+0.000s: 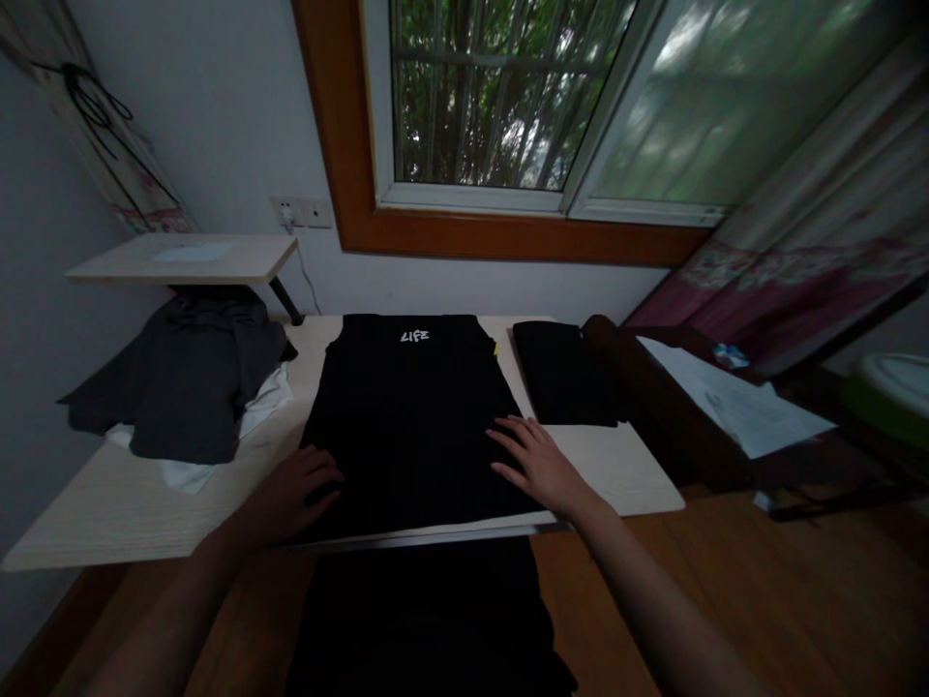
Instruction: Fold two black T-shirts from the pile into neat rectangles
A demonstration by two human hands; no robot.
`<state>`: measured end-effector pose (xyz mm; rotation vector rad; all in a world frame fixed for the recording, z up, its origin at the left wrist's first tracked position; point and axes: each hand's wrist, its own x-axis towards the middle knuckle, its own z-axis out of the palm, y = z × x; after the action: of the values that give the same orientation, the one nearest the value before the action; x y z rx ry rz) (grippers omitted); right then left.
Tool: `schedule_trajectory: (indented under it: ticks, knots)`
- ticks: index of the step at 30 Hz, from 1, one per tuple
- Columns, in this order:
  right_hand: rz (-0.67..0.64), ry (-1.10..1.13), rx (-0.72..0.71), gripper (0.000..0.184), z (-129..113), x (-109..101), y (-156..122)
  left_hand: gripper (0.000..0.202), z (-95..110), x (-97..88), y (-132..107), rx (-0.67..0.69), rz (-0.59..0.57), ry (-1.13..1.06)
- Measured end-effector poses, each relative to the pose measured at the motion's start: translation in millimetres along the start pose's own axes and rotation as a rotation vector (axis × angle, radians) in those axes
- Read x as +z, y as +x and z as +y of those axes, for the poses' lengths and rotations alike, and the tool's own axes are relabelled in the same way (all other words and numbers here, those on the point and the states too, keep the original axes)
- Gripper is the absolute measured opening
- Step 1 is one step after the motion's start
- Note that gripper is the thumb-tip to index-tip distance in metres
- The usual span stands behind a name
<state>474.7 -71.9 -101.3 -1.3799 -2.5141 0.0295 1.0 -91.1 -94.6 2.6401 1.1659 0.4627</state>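
Observation:
A black garment, seemingly a shirt [413, 416], lies spread flat on the light wooden table [616, 474], with small white lettering near its far edge. Its sides look folded in or sleeveless; I cannot tell which. My left hand [301, 489] rests on the shirt's near left edge, fingers loosely bent and apart. On the near right edge lies my right hand [533, 460], palm down with its fingers spread. Neither hand grips the cloth. To the right of the shirt sits a folded black garment [562, 373].
Dark grey clothing [195, 378] is heaped at the left, partly under a small raised shelf [181, 259], with white cloth beneath it. Right of the table, papers [733, 397] lie on a dark brown surface. A window [508, 97] and wall stand behind the table.

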Motion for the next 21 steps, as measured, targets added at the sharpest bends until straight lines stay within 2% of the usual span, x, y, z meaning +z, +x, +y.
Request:
schedule_trajectory:
  ticks: [5,9,13,15,18,21]
  knots:
    - [0.024,0.025,0.036,0.041,-1.6,-6.8,-4.3,0.024,-2.0,-10.4,-8.6,-0.073,-0.108,-0.125]
    - [-0.007,0.045,0.063,0.034,0.4,-10.7,-7.2,0.034,0.0,-21.0,-2.3,-0.154,-0.230,-0.197]
    - [-0.014,0.055,0.125,0.028,3.7,-10.0,-6.1,0.043,-4.1,-24.4,6.6,-0.275,-0.304,-0.253]
    - [0.024,0.041,0.180,0.028,5.2,-7.2,-3.7,0.042,-11.4,-22.9,10.2,-0.356,-0.258,-0.238]
    - [0.118,0.011,0.288,0.031,6.5,-1.9,1.4,0.036,-27.2,-17.5,14.7,-0.443,-0.047,-0.105]
    - [0.148,0.014,0.419,0.034,5.5,1.1,7.9,0.041,-42.4,-10.1,17.7,-0.465,0.128,0.070]
